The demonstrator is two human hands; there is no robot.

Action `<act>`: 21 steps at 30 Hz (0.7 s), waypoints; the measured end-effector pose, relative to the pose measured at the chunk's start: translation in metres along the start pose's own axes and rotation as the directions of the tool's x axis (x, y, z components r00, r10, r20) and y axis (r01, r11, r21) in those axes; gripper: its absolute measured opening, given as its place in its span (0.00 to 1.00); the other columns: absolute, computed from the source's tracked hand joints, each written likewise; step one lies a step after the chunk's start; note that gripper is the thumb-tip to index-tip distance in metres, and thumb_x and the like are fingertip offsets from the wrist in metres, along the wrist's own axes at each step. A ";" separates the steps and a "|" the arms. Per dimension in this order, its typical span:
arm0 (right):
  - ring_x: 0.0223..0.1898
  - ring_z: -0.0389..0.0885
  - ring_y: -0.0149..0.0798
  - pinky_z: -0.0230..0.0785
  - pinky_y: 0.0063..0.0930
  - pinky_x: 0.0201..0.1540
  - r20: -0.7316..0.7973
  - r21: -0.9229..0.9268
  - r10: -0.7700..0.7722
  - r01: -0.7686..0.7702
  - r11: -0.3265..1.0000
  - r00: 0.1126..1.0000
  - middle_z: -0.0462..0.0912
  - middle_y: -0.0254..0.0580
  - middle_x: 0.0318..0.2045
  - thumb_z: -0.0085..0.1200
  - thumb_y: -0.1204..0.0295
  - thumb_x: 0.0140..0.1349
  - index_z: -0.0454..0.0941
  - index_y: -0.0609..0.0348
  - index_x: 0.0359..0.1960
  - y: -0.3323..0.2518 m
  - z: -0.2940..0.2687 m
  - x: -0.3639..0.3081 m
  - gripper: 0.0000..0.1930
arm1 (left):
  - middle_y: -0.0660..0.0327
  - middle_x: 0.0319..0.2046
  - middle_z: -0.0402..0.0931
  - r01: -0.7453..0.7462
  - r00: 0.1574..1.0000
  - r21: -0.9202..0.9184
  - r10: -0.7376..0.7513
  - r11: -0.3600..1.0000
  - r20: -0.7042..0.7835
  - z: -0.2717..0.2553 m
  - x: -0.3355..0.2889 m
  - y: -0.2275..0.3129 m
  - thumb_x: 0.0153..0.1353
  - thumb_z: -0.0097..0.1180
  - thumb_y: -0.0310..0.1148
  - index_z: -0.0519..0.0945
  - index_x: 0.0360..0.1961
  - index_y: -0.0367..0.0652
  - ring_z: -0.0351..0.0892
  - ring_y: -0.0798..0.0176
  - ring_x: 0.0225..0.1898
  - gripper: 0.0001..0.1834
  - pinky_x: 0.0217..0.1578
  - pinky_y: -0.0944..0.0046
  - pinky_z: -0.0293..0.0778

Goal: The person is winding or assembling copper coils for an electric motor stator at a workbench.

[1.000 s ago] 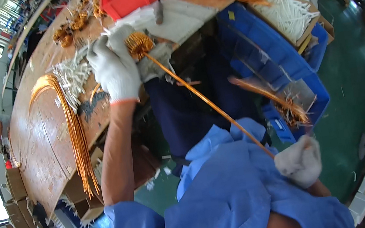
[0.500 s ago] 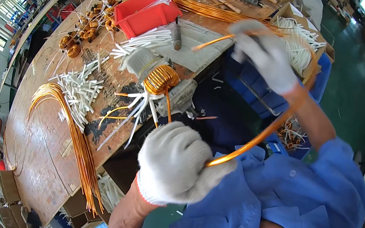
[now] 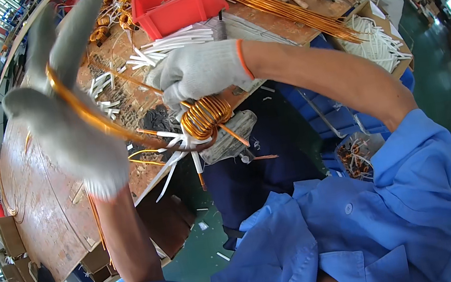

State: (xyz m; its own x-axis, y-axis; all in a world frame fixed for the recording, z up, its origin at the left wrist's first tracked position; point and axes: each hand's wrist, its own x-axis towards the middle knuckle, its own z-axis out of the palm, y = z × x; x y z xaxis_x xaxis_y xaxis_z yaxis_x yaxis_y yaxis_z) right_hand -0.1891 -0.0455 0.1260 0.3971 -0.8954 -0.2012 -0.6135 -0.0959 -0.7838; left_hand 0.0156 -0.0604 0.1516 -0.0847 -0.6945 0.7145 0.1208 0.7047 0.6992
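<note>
- Reading the clock from the copper coil (image 3: 206, 117): red tray (image 3: 147, 24) up at 12, cut white sleeves (image 3: 181, 41) just below it, more wound coils (image 3: 99, 36) at 11!
- A copper wire bundle (image 3: 281, 4) sweeps across 1 to 2; the box of white tubing (image 3: 378, 48) sits near 2:30, the scrap bin (image 3: 356, 156) near 4.
- In the way: sleeved leads (image 3: 159, 177) splay toward 8, and the right forearm (image 3: 325, 67) spans 1 to 3.
- The coil itself rests against a grey block (image 3: 231, 140) at the table's near edge, directly under the right hand (image 3: 198, 72), whose fingers curl at its top; thin wire (image 3: 138, 85) meets them, closure hidden.
- Over at 9, the left hand (image 3: 63, 130) is spread wide, thick wire (image 3: 95, 121) running across it; can't tell if it's gripped.
- Tabletop (image 3: 40, 186) stretches out toward 8:30; past the edge, dark trousers (image 3: 264, 167) at 5, green floor (image 3: 211, 242) at 6.
</note>
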 end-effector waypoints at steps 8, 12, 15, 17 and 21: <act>0.30 0.88 0.48 0.79 0.46 0.31 -0.596 -0.579 -0.681 0.359 0.732 0.425 0.88 0.46 0.33 0.65 0.68 0.67 0.89 0.54 0.47 0.069 0.049 -0.074 0.09 | 0.58 0.33 0.80 0.701 0.707 -0.243 -0.611 0.670 0.356 0.020 -0.018 -0.057 0.69 0.17 0.88 0.67 0.82 0.34 0.81 0.57 0.35 0.68 0.42 0.50 0.81; 0.23 0.82 0.37 0.73 0.34 0.21 -0.162 -0.824 -0.824 0.386 0.416 0.543 0.77 0.34 0.27 0.65 0.66 0.67 0.90 0.50 0.48 0.047 0.083 -0.126 0.11 | 0.58 0.34 0.83 0.811 0.581 -0.188 -0.725 0.554 0.370 0.024 -0.046 -0.073 0.67 0.23 0.90 0.67 0.82 0.37 0.84 0.57 0.36 0.68 0.42 0.51 0.83; 0.23 0.82 0.36 0.73 0.34 0.21 -0.237 -0.852 -0.838 0.309 0.423 0.492 0.76 0.35 0.27 0.65 0.63 0.64 0.87 0.54 0.42 0.051 0.101 -0.111 0.10 | 0.48 0.48 0.86 0.735 0.657 -0.154 -0.637 0.661 0.402 0.016 -0.054 -0.050 0.71 0.19 0.86 0.73 0.78 0.34 0.86 0.53 0.52 0.65 0.61 0.48 0.79; 0.23 0.80 0.39 0.69 0.38 0.18 -0.196 -0.785 -0.850 0.441 0.435 0.490 0.76 0.39 0.27 0.62 0.64 0.60 0.78 0.53 0.31 0.020 0.125 -0.134 0.09 | 0.45 0.55 0.85 0.603 0.752 -0.102 -0.520 0.791 0.406 0.003 -0.081 -0.034 0.75 0.16 0.83 0.75 0.76 0.32 0.83 0.50 0.61 0.64 0.72 0.47 0.72; 0.21 0.73 0.38 0.57 0.35 0.19 -0.198 -0.368 -0.911 0.834 0.412 0.362 0.71 0.36 0.19 0.62 0.64 0.56 0.77 0.56 0.25 -0.067 0.211 -0.228 0.11 | 0.46 0.63 0.82 -0.058 0.919 0.518 -0.157 0.853 0.363 -0.002 -0.142 -0.004 0.76 0.53 0.55 0.77 0.74 0.37 0.82 0.49 0.64 0.37 0.68 0.54 0.73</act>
State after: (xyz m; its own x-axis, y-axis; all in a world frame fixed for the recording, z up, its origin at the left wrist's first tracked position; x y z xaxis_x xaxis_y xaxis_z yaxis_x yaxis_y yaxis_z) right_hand -0.0947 0.2573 0.0999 0.5671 -0.3234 0.7575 -0.1730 -0.9460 -0.2743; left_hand 0.0287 0.0348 0.0471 -0.4554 -0.6959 0.5553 -0.4044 0.7173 0.5674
